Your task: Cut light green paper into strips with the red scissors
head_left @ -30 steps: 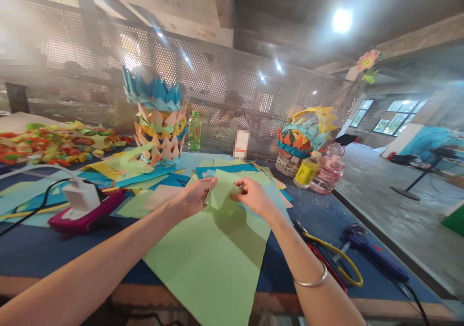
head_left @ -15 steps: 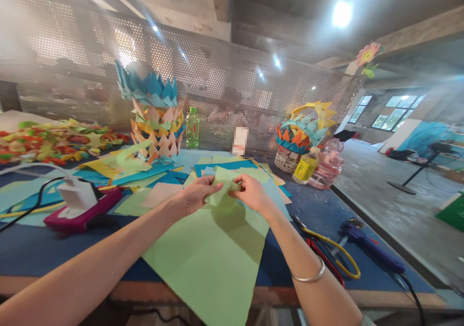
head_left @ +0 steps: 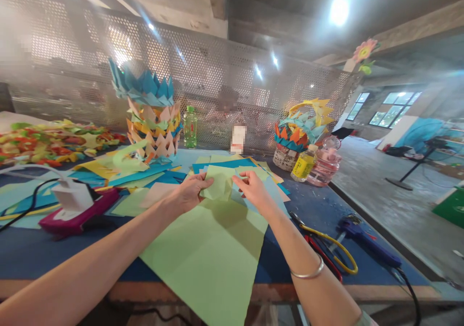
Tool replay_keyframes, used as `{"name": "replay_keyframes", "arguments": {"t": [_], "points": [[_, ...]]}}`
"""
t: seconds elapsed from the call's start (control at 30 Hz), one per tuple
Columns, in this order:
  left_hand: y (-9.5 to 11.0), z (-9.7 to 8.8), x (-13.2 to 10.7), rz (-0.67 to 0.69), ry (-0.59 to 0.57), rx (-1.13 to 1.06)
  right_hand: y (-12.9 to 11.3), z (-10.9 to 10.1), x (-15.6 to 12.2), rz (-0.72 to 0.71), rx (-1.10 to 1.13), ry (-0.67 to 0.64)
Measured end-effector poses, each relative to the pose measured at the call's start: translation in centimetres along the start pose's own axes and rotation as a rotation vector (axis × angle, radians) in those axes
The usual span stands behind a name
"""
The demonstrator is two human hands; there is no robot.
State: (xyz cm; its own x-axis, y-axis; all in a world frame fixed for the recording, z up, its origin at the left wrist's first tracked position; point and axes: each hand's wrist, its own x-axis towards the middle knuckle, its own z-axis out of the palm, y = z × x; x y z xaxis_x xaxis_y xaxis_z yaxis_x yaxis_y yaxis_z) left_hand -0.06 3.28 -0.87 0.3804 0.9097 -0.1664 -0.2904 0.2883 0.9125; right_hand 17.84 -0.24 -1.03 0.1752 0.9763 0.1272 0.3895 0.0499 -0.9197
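A small piece of light green paper point(head_left: 218, 183) is held up over the table, spread fairly flat. My left hand point(head_left: 191, 191) grips its left side, thumb in front and fingers behind. At its right edge, the thumb and fingers of my right hand point(head_left: 253, 189) are closed in a pinch on the paper. Beneath both hands lies a large light green sheet point(head_left: 208, 253), its near corner hanging over the table's front edge. Beyond them spreads a pile of coloured paper sheets point(head_left: 235, 163).
Scissors point(head_left: 344, 254) and a blue glue gun point(head_left: 373, 244) lie at the right. A magenta power strip point(head_left: 78, 219) with a white plug stands left. Tall folded-paper basket point(head_left: 154, 133), smaller basket point(head_left: 290, 154), green bottle point(head_left: 190, 128), yellow-labelled bottle point(head_left: 303, 164) and pink bottle point(head_left: 325, 166) stand behind.
The small green paper, curled and folded between my hands before, is now opened flatter. My right hand has shifted slightly towards its right edge. The whole view has moved a little.
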Motion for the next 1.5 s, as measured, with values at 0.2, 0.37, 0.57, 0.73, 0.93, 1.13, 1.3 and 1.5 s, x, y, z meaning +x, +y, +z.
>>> {"name": "replay_keyframes", "arguments": {"t": [0.2,0.37,0.57,0.73,0.93,1.13,1.3,1.5], "points": [[0.4,0.1,-0.3,0.045,0.021,-0.013,-0.8,0.3,-0.8,0.183,0.204,-0.34],[0.4,0.0,-0.3,0.06,0.031,-0.015,-0.4,1.0,-0.8,0.164,0.248,-0.327],[0.4,-0.1,-0.2,0.058,0.045,-0.035,-0.3,1.0,-0.7,0.157,0.265,-0.316],[0.6,0.0,-0.3,0.023,0.031,-0.051,-0.2,1.1,-0.7,0.108,0.261,-0.3],[0.9,0.1,-0.5,-0.011,0.024,-0.124,-0.4,1.4,-1.1,0.098,0.252,-0.327],[0.7,-0.1,-0.3,0.013,0.05,-0.128,-0.4,1.5,-1.3,0.078,0.252,-0.336],[0.7,-0.1,-0.4,0.029,0.018,-0.103,0.0,1.6,-1.2,0.063,0.237,-0.329],[0.6,0.2,-0.7,0.012,0.013,-0.098,0.4,1.8,-1.0,-0.027,0.207,-0.242]]}}
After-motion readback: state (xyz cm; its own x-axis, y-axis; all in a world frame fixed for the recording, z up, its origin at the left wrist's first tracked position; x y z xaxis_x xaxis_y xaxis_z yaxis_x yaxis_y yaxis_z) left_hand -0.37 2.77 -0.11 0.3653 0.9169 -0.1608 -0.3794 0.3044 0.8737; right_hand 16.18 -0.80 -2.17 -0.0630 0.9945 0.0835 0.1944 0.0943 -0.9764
